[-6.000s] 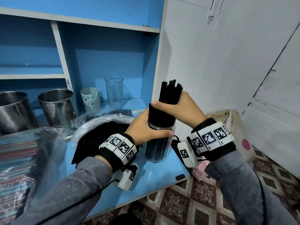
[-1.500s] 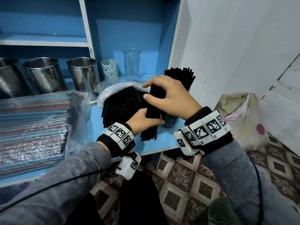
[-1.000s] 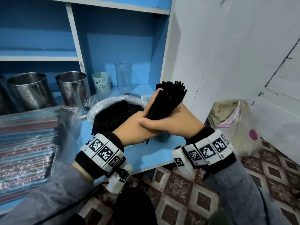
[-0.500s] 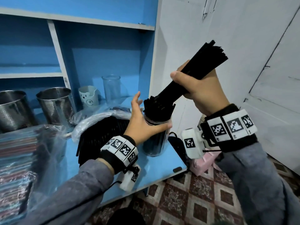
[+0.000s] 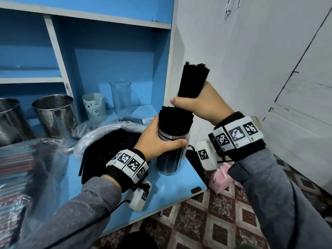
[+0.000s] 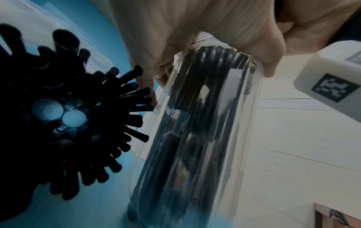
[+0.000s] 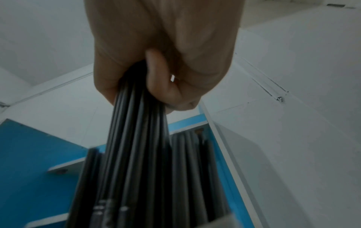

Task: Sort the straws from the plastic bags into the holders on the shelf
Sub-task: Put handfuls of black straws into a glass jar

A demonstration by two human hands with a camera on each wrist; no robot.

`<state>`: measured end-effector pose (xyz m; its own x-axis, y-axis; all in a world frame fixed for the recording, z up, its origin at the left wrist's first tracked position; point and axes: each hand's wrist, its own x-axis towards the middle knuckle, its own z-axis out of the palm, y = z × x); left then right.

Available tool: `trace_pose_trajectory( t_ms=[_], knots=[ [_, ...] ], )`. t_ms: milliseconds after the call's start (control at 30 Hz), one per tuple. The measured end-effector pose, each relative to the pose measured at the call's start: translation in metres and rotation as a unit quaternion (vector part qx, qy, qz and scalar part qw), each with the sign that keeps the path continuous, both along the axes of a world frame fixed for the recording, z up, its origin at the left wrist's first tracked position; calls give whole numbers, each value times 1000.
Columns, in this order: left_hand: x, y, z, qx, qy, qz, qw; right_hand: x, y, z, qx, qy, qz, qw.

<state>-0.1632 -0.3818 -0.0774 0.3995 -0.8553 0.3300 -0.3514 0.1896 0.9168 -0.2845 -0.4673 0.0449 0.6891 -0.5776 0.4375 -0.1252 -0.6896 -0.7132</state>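
Two hands work over a clear jar (image 5: 172,153) standing near the front right corner of the blue shelf (image 5: 172,184) in the head view. The left hand (image 5: 158,139) wraps the jar just under its rim; the jar is packed with upright black straws (image 5: 176,121) that rise above the mouth. The right hand (image 5: 201,103) is closed around a bundle of black straws (image 5: 194,79), held upright just above the jar's contents. Left of the jar an open plastic bag (image 5: 100,133) lies on its side with more black straws inside. At the far left a second bag (image 5: 19,169) holds coloured straws. Further back stand two perforated metal holders (image 5: 55,117), a pale cup with a bear face (image 5: 94,106) and an empty clear glass (image 5: 120,96).

From the left wrist, the fingers (image 6: 259,50) curl round the neck of the jar (image 6: 195,138), dark straws visible through its wall; the bagged straws' open ends (image 6: 74,117) bristle just beside it.

From the right wrist, the fist (image 7: 164,50) clamps the bundle (image 7: 136,138), whose straws fan out away from the camera toward the blue shelf (image 7: 39,154).
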Motion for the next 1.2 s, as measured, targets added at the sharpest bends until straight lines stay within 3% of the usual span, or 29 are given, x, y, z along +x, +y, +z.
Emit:
trace_pose_trajectory(
  t_ms=[100, 233, 400, 500, 567, 700, 900, 1100, 1200],
  knots=[
    [0, 0, 0, -5, 8, -8, 1000, 6, 2, -14, -28, 58, -18, 998],
    [0, 1, 1, -5, 8, -20, 1000, 9, 10, -28, -70, 69, -27, 995],
    [0, 2, 2, -2, 4, -19, 1000, 8, 20, -14, -81, -75, 4, 994],
    [1, 2, 2, 0, 7, -21, 1000, 11, 22, -4, -172, -93, 31, 980],
    [1, 2, 2, -3, 10, -24, 1000, 10, 24, -4, -225, -64, 35, 972],
    [1, 1, 1, 1, 19, -28, 999, 4, 27, -20, -241, -7, 6, 970],
    [2, -1, 0, -4, 13, -29, 999, -4, 30, -26, -274, -9, 0, 962],
    [-2, 1, -5, -15, 24, -15, 999, -9, 27, -38, -240, 188, 9, 952],
    [-3, 1, -4, -21, 24, -19, 999, -9, 29, -38, -228, 148, 6, 962]
  ],
)
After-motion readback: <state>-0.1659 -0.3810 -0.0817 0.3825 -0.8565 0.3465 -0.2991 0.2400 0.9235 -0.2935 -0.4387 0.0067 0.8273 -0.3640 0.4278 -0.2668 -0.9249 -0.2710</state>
